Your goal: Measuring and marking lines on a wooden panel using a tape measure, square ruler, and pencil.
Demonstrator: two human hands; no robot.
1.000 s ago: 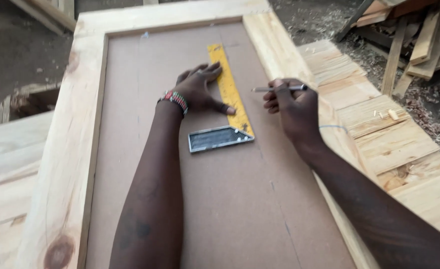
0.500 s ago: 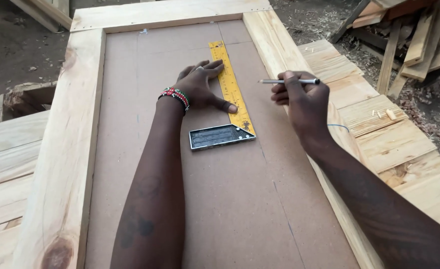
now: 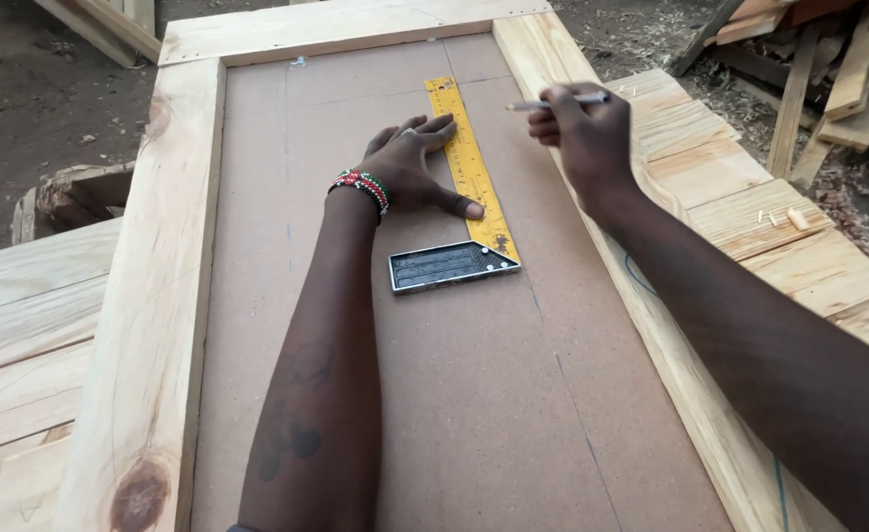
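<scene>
Left hand lies flat and spread, fingers apart, pressing the yellow blade of a try square onto the brown hardboard panel; the thumb tip rests on the blade just above the dark metal stock. Right hand, closed around a pencil, is held over the panel's right edge beside the pale wooden frame.

Brown board in pale wood frame, yellow try square flat on it
</scene>
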